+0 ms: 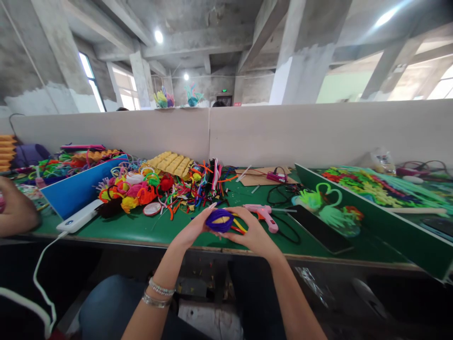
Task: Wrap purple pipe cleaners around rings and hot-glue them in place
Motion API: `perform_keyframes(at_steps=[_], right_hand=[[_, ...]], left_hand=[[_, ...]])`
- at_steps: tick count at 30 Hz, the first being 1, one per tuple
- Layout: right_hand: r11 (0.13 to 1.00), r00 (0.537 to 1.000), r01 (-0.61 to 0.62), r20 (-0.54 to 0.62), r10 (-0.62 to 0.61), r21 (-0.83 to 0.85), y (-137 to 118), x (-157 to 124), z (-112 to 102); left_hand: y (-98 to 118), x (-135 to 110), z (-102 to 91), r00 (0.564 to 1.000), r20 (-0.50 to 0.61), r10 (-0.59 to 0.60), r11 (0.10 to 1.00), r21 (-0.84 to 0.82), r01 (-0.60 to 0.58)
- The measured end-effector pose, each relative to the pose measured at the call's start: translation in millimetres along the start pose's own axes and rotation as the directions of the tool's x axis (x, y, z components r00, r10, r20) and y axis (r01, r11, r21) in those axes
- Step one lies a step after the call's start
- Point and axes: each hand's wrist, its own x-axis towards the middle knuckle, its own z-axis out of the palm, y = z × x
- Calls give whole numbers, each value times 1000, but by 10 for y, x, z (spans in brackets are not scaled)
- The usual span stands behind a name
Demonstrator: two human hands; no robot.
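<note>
Counter [123, 226], green and crowded, with a purple bundle [219, 225] held just above its front edge.
Another person's hand [16, 210] is at far left, then a slanting blue board [85, 184], a white power strip [79, 217] and heaped fuzzy pieces [130, 189]; behind these leans a bumpy yellow tray [171, 163], contents unclear. The left hand [196, 225] and right hand [253, 231] curve their fingers around the bundle from either side, an oval yellowish patch showing between them. A pink glue gun [267, 217] lies just beyond the right hand, then a black phone [318, 229], green looped figures [332, 208] and a green board [368, 217].
</note>
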Motion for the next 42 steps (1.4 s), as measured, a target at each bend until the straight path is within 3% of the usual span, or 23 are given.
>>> perform_keyframes(at_steps=[3,6,8,12,15,19,21,23,25,27,30,35,42], right_hand=[[998,995,-7,-103,1,-63,31,5,-17],[992,988,4,-150,-23,-124,31,16,-47],[988,986,19,-162,-45,-155,12,23,-56],[971,985,47,-153,-84,-234,-58,28,-41],[960,985,45,-146,-88,-275,-100,28,-31],[955,997,36,-58,-55,-295,6,11,-108],[936,999,-35,-34,25,-351,170,-24,-194],[877,983,-184,-78,166,-444,379,-83,-289],[758,941,-337,-174,291,-558,578,-152,-366],[579,866,-495,-318,386,-648,718,-211,-405],[425,801,-576,-377,465,-698,790,-250,-382],[367,801,-565,-385,458,-739,770,-209,-248],[330,761,-631,-478,438,-702,867,-194,-210]], left_hand=[[29,-20,-4,996,29,89,991,93,-91],[54,-58,16,956,127,264,883,367,-293],[51,-72,37,954,139,266,860,414,-300],[37,-75,91,962,117,245,898,346,-271],[60,-81,127,933,61,356,864,359,-353],[91,-57,99,885,-155,439,826,458,-330],[90,-12,47,879,-251,404,869,404,-284],[82,42,-14,883,-352,310,949,170,-265],[78,84,-62,927,-333,171,973,-89,-211],[87,98,-86,955,-295,28,952,-284,-115],[124,62,-76,967,-201,-157,887,-459,49],[188,-22,-42,975,-47,-215,790,-596,145],[194,-23,-55,968,-51,-246,754,-638,158]])
